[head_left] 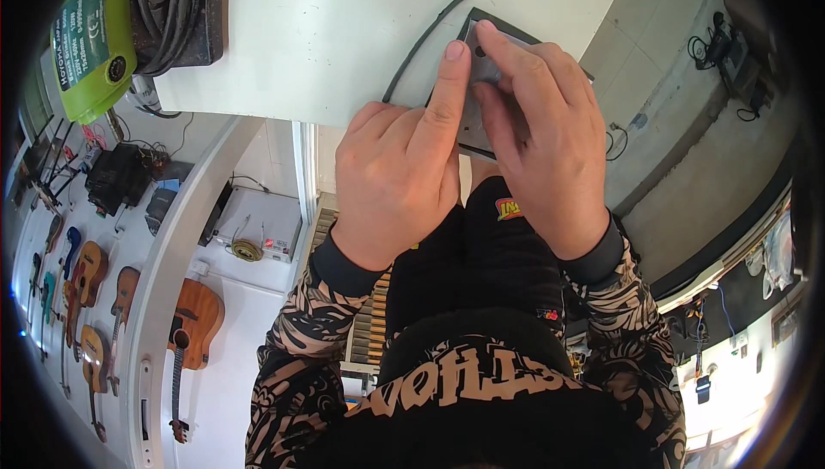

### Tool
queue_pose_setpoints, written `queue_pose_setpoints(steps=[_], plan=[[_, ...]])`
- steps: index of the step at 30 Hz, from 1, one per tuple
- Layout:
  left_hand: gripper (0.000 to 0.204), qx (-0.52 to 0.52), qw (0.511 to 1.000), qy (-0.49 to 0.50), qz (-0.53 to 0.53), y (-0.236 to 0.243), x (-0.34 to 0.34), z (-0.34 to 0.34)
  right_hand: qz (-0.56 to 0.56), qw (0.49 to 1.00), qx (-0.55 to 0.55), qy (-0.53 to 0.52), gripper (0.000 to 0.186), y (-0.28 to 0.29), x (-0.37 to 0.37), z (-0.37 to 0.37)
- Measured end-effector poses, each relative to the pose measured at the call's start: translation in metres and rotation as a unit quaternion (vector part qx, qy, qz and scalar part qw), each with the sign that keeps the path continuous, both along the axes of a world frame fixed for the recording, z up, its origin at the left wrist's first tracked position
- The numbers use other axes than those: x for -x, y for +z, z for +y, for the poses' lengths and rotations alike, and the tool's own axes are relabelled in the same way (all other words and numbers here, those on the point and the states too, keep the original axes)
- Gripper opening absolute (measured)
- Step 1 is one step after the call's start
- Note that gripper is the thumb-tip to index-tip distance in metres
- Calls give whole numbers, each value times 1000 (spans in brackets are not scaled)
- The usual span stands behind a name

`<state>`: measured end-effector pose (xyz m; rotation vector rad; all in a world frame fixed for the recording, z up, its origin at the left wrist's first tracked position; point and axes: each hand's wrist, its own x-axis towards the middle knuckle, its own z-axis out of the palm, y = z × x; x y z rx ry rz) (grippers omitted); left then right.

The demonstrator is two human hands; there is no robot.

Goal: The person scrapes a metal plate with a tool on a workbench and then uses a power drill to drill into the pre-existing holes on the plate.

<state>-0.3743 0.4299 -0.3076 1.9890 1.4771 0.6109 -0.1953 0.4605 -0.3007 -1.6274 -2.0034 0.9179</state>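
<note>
A dark-framed rectangular piece [483,144] with a grey inner surface and small holes lies at the white table's [309,31] near edge, partly hidden by my hands. My left hand [395,173] touches its left side with the index finger extended along the edge; the other fingers are curled, their tips partly hidden. My right hand [550,160] grips the piece, index fingertip on its upper left corner and thumb bent over the inner surface. A thin curved black strip [422,39] lies left of the piece, reaching under or behind my left hand.
A green power tool [90,39] and a dark block with coiled cable [163,14] sit at the table's left. Guitars [193,323] and an amplifier-like black box [112,177] are at lower left. A white-framed opening [305,160] stands beside me. Cables and equipment [726,57] are at right.
</note>
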Motion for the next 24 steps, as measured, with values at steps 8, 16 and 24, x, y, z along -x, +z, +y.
queue_pose_setpoints(steps=[8,16,24], plan=[[78,38,999,-10,36,9,-2,3,-17,1000,-2,16,40,1,2,3],[74,107,992,2,59,28,-8,13,-22,1000,-10,15,42,-2,4,2],[79,129,989,0,71,27,-6,9,-29,999,-18,7,39,-7,8,2]])
